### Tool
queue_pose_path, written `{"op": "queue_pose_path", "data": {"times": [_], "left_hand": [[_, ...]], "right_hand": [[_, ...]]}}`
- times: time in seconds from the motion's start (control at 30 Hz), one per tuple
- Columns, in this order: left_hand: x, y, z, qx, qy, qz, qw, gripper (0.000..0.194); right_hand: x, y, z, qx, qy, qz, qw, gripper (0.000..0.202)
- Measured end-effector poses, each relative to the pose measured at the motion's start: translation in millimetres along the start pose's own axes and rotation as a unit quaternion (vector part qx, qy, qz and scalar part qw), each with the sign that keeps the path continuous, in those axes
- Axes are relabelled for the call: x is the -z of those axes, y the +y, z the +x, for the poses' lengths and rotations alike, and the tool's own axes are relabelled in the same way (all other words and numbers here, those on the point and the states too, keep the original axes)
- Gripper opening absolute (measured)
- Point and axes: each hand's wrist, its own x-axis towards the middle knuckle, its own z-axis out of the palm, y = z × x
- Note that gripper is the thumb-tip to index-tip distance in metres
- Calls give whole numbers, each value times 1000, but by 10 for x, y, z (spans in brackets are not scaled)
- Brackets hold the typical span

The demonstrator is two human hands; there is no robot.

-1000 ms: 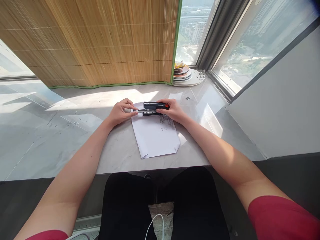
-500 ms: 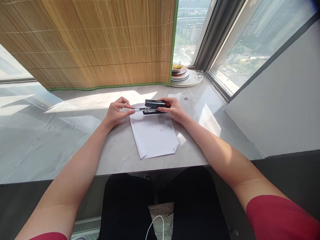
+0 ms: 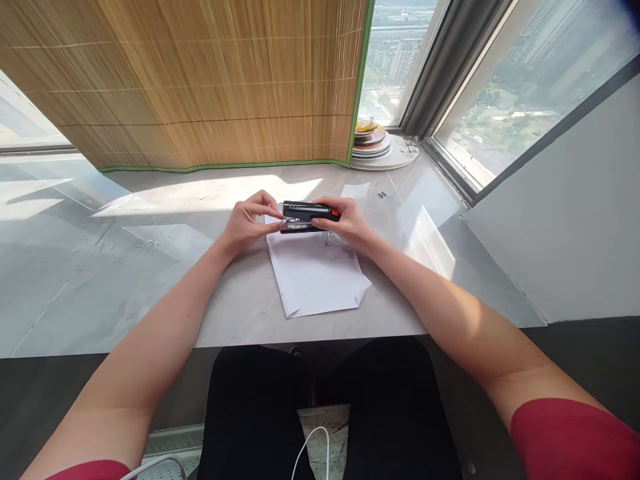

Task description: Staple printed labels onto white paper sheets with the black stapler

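A black stapler (image 3: 306, 211) with a red-orange mark at its right end is held sideways over white sheets of paper (image 3: 320, 280). My right hand (image 3: 347, 219) is closed around its right end, thumb in front and fingers behind. At the stapler's left end, my left hand (image 3: 256, 220) pinches the tip of its metal staple tray (image 3: 299, 224) between thumb and fingers. The tray lies mostly inside the stapler body. Small dark staple marks (image 3: 339, 243) cover the paper's upper right part, partly hidden by my right hand.
Loose staples (image 3: 145, 241) are scattered on the counter (image 3: 225, 313) to the left. Two short staple strips (image 3: 382, 195) lie to the right, beside a small paper piece (image 3: 356, 192). Stacked plates (image 3: 373, 147) stand by the window. A bamboo blind (image 3: 215, 87) hangs behind.
The metal tray, sticking out leftward before, has slid right into the stapler, with my left hand closer to the body. The view has shifted slightly.
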Motion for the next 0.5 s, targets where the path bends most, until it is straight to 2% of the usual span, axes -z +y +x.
{"op": "queue_pose_path", "data": {"times": [0.33, 0.5], "left_hand": [[-19, 9, -9, 17, 36, -36, 999, 27], [-38, 4, -15, 26, 28, -40, 998, 33]], "right_hand": [[-50, 0, 4, 8, 10, -6, 1000, 57], [-60, 9, 5, 14, 5, -17, 1000, 57]]}}
